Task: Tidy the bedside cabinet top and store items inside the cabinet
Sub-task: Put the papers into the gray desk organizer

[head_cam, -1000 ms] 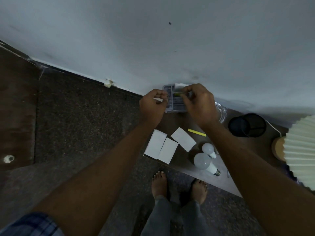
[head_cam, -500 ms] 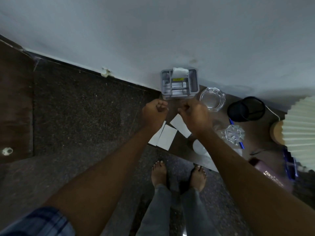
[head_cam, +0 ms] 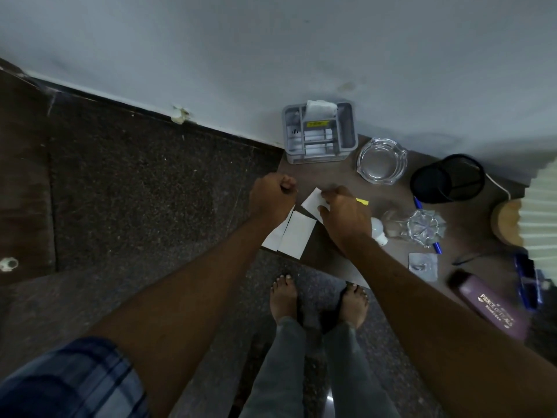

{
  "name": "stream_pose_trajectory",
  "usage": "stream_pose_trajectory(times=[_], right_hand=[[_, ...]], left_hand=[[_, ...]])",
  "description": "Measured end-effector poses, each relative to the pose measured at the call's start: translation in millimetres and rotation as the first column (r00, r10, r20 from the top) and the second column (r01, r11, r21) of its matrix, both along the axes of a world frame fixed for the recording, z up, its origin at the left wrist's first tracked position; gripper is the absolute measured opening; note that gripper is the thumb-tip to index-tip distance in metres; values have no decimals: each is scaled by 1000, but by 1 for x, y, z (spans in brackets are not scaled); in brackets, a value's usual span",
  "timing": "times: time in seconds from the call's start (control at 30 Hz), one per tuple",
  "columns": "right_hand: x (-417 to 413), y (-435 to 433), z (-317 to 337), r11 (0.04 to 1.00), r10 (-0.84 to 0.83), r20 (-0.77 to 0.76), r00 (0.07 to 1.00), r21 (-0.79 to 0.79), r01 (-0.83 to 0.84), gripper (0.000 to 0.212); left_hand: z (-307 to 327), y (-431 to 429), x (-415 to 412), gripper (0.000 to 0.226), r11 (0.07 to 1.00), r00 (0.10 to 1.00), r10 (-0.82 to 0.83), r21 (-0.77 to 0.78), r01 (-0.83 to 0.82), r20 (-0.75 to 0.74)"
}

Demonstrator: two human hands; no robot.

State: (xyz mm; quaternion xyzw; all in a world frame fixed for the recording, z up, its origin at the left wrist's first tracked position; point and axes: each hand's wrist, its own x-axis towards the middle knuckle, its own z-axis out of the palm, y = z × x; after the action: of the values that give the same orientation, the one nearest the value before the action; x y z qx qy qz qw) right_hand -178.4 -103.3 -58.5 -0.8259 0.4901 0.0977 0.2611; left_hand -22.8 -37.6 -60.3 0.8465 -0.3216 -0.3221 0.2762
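Observation:
My left hand (head_cam: pixel 272 197) is a closed fist above the cabinet's left edge, over two white cards (head_cam: pixel 297 233); nothing shows in it. My right hand (head_cam: pixel 340 209) reaches down with its thumb on a third white card (head_cam: pixel 310 200). Its fingers cover one end of a yellow strip (head_cam: pixel 363 202), so I cannot see whether it grips anything. A grey organiser tray (head_cam: pixel 346 137) stands against the wall with a yellow item (head_cam: pixel 316 124) and white tissue inside. A white bulb (head_cam: pixel 378 230) peeks out beside my right wrist.
On the brown cabinet top (head_cam: pixel 331 176) are a glass ashtray (head_cam: pixel 381 161), a tipped black mesh cup (head_cam: pixel 446 179), a crystal glass piece (head_cam: pixel 422 226), a blue pen (head_cam: pixel 417 202), a blister pack (head_cam: pixel 422 265), a purple case (head_cam: pixel 488 303) and a pleated lamp (head_cam: pixel 539 212).
Both hands have drawn back from the grey organiser toward the white cards. A yellow item now lies in the organiser. The right hand has lowered onto the third card.

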Motion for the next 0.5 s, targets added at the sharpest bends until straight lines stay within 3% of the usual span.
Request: stream_pose_trajectory(times=[0.3,0.5], right_hand=[[22,-7,-2,999,42,16,999,-9,-42,36],[43,-11,-8,997,72,30,997,-21,-71,37]], left_hand=[[-4,-3,21,20,999,1000,15,29,-14,-9],[-11,-3,31,20,982,972,188,42,-184,-142]])
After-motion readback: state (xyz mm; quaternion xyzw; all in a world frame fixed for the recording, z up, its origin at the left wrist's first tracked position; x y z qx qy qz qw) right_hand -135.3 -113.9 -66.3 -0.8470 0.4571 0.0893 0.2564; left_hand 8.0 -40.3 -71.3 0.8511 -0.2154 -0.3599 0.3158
